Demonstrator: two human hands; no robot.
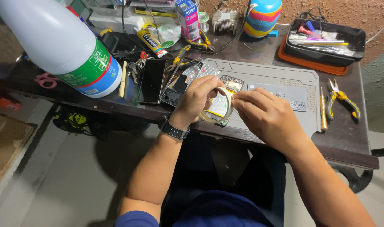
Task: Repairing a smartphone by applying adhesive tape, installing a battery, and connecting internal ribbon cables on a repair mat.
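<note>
Over the near edge of the grey work mat [280, 75], both hands meet around a roll of pale tape [219, 110]. The left hand [195, 100], with a dark watch [173, 129] on its wrist, grips the roll by its rim, fingers curled over the top and thumb below, so the ring stands roughly upright and faces the person. The right hand [265, 114] is closed in a pinch at the roll's right edge, thumb and forefinger pressed together on what looks like the free end of the tape; the end itself is too thin to make out.

Directly beneath the roll lies an opened phone [225, 94], its back removed and its yellowish battery and boards exposed. A detached grey back cover [280, 94] rests just beside it on the mat, and a dark phone [152, 80] lies face up further left, near a bunch of keys [134, 67]. Yellow-handled pliers [344, 100] and a brass-coloured screwdriver [323, 110] sit at the right of the table [347, 138], well apart from the hands. A large white bottle [59, 44] looms at the left.

Judging from the grip, the step in hand is finding and lifting the tape's end. Peeling a strip would call for holding the roll steady with the left hand while the right draws the end outward without letting it fold back on itself.
</note>
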